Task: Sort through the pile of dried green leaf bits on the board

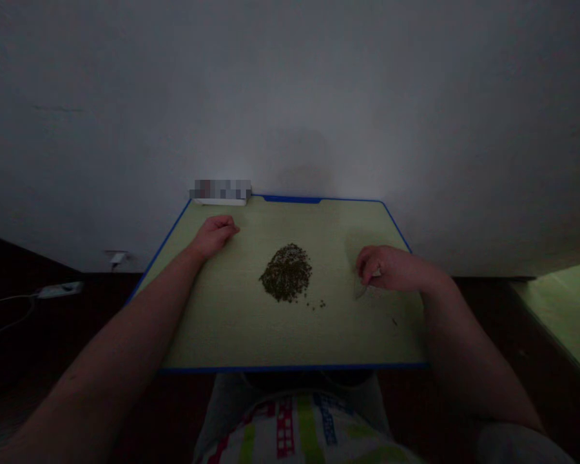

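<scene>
A loose heap of small dark brown-green grains (287,273) lies in the middle of a pale table top (251,341) with a blue rim. Several grains have strayed off its lower right side. My left hand (216,236) rests curled into a fist on the table, up and left of the heap, with nothing showing in it. To the right of the heap, my right hand (385,268) has its fingers pinched together just over the table. A faint, see-through shape (361,293) shows below those fingertips; the dim light hides what it is.
A white box (222,201), its upper part blurred out, stands at the table's back left corner. A small dark sliver (394,321) lies near the right edge. Behind is a plain wall (290,96). On the floor at left lies a white power strip (60,290) with cords.
</scene>
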Demonstrator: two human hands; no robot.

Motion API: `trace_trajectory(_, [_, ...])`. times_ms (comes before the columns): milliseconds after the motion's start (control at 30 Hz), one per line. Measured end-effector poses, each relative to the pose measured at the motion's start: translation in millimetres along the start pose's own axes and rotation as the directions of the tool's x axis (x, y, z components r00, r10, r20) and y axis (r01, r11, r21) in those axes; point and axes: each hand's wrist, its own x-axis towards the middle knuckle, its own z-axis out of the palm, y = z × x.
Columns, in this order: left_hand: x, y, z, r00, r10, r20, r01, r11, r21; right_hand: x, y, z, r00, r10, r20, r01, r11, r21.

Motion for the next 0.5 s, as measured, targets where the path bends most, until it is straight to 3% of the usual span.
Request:
trace_trajectory(167, [0,-2,-0.5,1.000,0.014,-0.002,-0.014,1.000,0.013,1,-2,-1,0.982,-0.031,-0.185,0.049,0.995,0.093])
trace_trajectory(300, [0,-1,-0.3,1.000,0.011,-0.008,-0.011,1.000,-0.006,19,-7,12,0.906,0.168,-0.389,-0.075,0.967,0.243])
trace_trajectory(367, [0,-1,-0.1,1.000,0.008,-0.008,-0.008,1.000,-0.011,30,-10,22,0.891,0.256,-0.374,-0.154,0.948,0.280])
trace_trajectory(500, [0,-1,0.0,1.000,0.011,-0.005,-0.011,1.000,-0.022,48,-14,36,0.883,0.339,-0.325,-0.298,0.939,0.170])
